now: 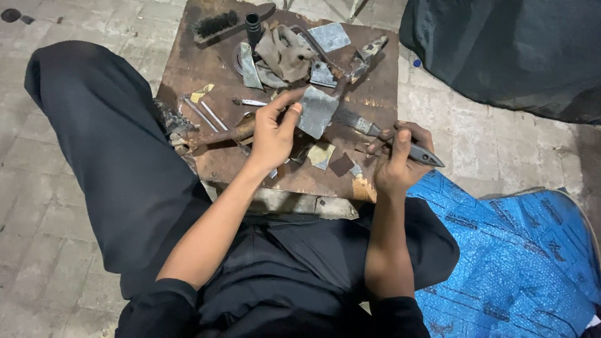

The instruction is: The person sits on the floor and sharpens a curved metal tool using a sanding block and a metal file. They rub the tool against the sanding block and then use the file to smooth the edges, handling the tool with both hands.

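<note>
- The left hand (270,134) pinches a grey, roughly square piece of sheet material (316,111) — thumb on its near face, fingers curled behind its left edge — and holds it tilted just above the middle of the tabletop (188,59).
- The right hand (398,159) has its grip pressed together around the dark handle of a paintbrush (375,131); the handle's tip pokes out to the right past the knuckles, and the bristles point left, touching or just beside the lower edge of the grey piece.
- The tabletop is a worn, rust-brown board standing on a pale paved floor (56,206), with the person's dark-trousered knees on either side of it.
- Lying on the board: a black-bristled brush (213,26) at the far left corner, a crumpled tan rag (285,53) near the far edge, a second grey patch (330,36) just beside the rag, two thin metal rods (205,114) to the left of the left hand, and small cut scraps (322,153) under the hands.
- A blue patterned sheet (513,250) lies on the floor to the right — well apart from the board's clutter.
</note>
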